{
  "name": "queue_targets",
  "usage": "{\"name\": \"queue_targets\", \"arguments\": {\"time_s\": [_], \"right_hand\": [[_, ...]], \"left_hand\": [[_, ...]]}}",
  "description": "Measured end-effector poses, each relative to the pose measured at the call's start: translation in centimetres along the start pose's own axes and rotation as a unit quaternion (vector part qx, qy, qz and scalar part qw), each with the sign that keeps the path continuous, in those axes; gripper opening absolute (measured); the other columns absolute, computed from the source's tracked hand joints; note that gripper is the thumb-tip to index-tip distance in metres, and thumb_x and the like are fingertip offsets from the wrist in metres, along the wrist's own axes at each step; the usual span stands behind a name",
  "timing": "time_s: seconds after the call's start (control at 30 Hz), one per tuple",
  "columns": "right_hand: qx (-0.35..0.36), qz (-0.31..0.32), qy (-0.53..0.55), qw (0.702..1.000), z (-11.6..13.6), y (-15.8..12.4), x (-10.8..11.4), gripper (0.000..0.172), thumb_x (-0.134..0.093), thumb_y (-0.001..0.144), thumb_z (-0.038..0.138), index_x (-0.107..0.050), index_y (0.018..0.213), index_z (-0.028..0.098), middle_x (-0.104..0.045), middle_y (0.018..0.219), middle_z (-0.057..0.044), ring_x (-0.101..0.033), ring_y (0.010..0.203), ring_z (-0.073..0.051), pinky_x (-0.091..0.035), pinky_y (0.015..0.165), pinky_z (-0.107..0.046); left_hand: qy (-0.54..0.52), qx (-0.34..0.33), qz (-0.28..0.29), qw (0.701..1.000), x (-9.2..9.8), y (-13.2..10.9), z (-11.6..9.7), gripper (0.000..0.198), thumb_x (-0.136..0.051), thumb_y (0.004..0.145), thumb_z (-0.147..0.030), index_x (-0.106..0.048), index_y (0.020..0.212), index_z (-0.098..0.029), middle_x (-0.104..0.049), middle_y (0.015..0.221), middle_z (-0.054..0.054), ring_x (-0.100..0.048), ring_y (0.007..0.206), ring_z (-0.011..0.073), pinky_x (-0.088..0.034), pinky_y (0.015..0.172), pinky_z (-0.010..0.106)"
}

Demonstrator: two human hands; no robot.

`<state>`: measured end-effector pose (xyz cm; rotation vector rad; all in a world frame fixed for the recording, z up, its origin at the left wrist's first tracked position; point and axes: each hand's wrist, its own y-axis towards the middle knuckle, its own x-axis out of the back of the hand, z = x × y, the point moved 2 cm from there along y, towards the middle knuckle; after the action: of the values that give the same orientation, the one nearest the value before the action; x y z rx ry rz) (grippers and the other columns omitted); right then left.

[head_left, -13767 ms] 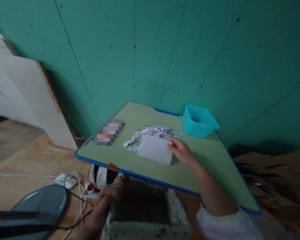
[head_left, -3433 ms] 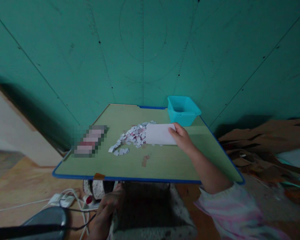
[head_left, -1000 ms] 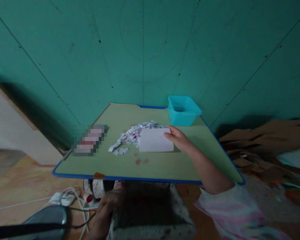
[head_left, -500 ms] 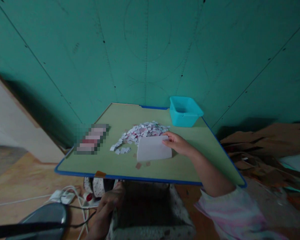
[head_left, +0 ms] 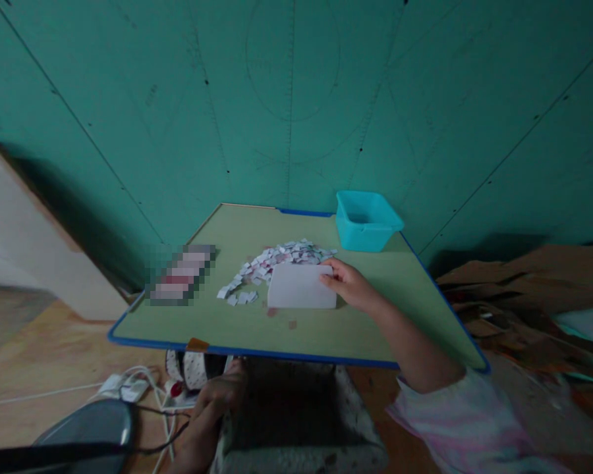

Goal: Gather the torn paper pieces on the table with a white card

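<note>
Head view: right hand (head_left: 350,283) pinches white card (head_left: 299,289) by its upper right corner, just in front of paper scraps (head_left: 291,253) on table (head_left: 375,329). Turquoise bin (head_left: 366,236) back right, contents unreadable from where I stand. Speckled box (head_left: 306,459) below near edge, interior dark. Left hand (head_left: 222,393) beside box; can't tell its grip.

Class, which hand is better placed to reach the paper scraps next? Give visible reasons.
Probably the right hand: it holds the white sheet just in front of the paper scraps. The left hand is lower, off the tabletop's near edge.
</note>
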<state>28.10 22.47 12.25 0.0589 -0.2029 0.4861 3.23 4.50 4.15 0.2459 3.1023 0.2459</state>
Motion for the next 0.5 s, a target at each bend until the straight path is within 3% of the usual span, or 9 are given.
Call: {"name": "queue_targets", "arguments": {"time_s": [0.13,0.33,0.43,0.5], "right_hand": [[0.007,-0.015,0.006,1.000,0.2,0.1,0.3,0.024,-0.062,0.074,0.036,-0.049,0.089,0.021,-0.054,0.072,0.002,-0.051,0.063,-0.012,-0.038,0.055,-0.024],[0.014,-0.038,-0.038,0.998,0.0,0.2,0.0,0.020,-0.059,0.075,0.034,-0.050,0.088,0.021,-0.054,0.074,0.000,-0.052,0.065,-0.013,-0.039,0.057,-0.025],[0.016,-0.060,-0.028,0.998,-0.5,0.4,-0.1,0.023,-0.059,0.075,0.035,-0.050,0.090,0.021,-0.055,0.075,0.000,-0.052,0.066,-0.014,-0.038,0.056,-0.025],[0.011,-0.039,-0.012,0.999,-0.9,0.5,-0.2,0.024,-0.060,0.074,0.036,-0.050,0.090,0.021,-0.055,0.075,0.000,-0.052,0.064,-0.013,-0.038,0.056,-0.025]], "left_hand": [[-0.009,-0.012,-0.037,0.999,0.3,-0.2,0.7,0.038,-0.051,0.079,-0.039,-0.046,0.045,-0.021,-0.044,0.049,0.000,-0.042,0.055,0.0188,-0.041,0.084,0.041],[-0.007,-0.010,0.004,1.000,0.9,-0.4,1.8,0.036,-0.048,0.083,-0.037,-0.050,0.051,-0.021,-0.049,0.054,0.000,-0.043,0.057,0.0181,-0.035,0.096,0.042],[0.004,-0.011,-0.001,1.000,0.9,-0.5,1.6,0.038,-0.050,0.081,-0.037,-0.055,0.047,-0.020,-0.053,0.051,0.002,-0.045,0.054,0.0190,-0.041,0.091,0.043],[0.012,-0.017,-0.037,0.999,1.1,-0.9,1.3,0.033,-0.053,0.079,-0.037,-0.061,0.051,-0.021,-0.059,0.055,0.003,-0.052,0.059,0.0222,-0.043,0.090,0.044]]}}
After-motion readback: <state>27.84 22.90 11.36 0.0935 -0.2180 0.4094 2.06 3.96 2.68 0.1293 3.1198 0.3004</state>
